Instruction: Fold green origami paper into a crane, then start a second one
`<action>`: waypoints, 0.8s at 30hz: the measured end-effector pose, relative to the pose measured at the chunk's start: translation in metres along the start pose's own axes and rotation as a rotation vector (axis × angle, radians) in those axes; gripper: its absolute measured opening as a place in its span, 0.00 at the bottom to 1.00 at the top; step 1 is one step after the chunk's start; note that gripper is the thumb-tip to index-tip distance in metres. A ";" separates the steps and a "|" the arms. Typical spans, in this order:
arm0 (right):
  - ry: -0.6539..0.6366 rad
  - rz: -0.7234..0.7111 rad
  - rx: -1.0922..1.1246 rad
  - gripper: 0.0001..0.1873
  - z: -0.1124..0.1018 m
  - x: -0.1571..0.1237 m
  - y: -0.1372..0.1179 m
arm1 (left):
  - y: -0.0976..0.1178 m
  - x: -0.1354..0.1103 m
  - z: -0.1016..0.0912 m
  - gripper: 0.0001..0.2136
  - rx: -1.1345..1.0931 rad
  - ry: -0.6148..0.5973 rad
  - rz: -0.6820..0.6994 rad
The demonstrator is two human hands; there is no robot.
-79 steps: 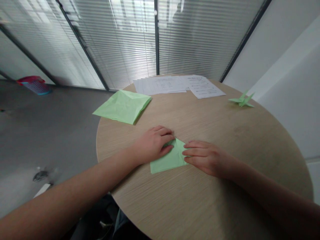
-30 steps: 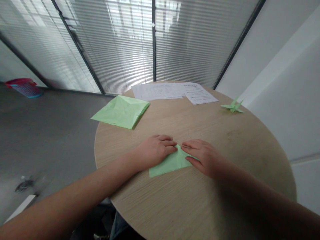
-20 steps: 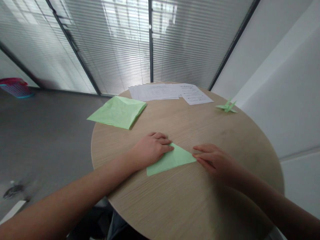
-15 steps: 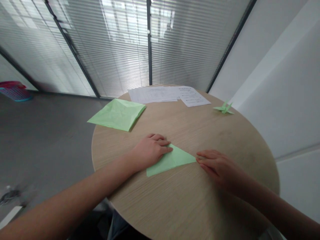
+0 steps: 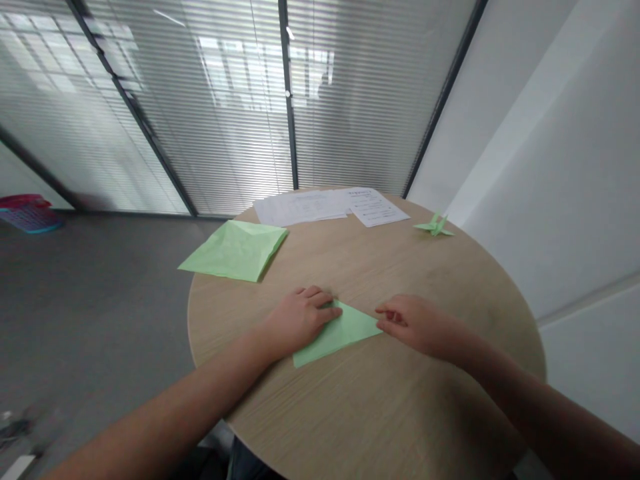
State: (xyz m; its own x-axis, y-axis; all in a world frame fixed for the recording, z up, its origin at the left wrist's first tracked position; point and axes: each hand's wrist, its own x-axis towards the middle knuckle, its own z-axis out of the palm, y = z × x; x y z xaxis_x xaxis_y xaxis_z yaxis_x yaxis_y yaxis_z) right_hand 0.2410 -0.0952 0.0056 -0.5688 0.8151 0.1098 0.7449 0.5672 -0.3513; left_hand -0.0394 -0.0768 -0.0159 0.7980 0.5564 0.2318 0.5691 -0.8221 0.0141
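Note:
A green sheet of paper (image 5: 343, 337), folded into a triangle, lies on the table with its narrow tip to the right. Across its left part my left hand (image 5: 303, 320) rests palm down, fingers spread and holding nothing; it covers the far left edge. At the pointed tip is my right hand (image 5: 415, 323), fingers loosely bent, with a gap between thumb and forefinger. Its thumb seems to touch the tip or lie just over it; I cannot tell which.
A stack of green paper (image 5: 237, 250) overhangs the left edge of the round wooden table (image 5: 360, 413). White printed sheets (image 5: 300, 207) lie at the back, and a folded green paper crane (image 5: 435, 227) stands back right. A pink and blue basket (image 5: 30, 213) is on the floor.
My right hand's fingers have parted from being pressed together at the paper's tip. My left hand stays on the paper. The camera view has tilted slightly upward.

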 end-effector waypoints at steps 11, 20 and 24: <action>-0.127 -0.036 0.144 0.31 0.003 0.012 -0.008 | 0.000 0.000 0.002 0.16 -0.020 0.043 -0.125; -0.278 0.106 0.596 0.28 0.016 0.022 0.013 | 0.003 0.001 -0.003 0.14 0.025 0.013 -0.108; -0.274 0.141 0.684 0.29 0.021 0.023 0.013 | 0.003 0.000 -0.002 0.16 0.028 0.071 -0.125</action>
State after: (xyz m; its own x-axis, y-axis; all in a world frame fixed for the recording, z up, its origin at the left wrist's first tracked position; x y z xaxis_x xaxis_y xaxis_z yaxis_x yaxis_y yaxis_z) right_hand 0.2299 -0.0715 -0.0158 -0.6173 0.7651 -0.1830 0.4848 0.1868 -0.8544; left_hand -0.0383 -0.0792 -0.0136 0.7048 0.6435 0.2987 0.6695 -0.7426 0.0201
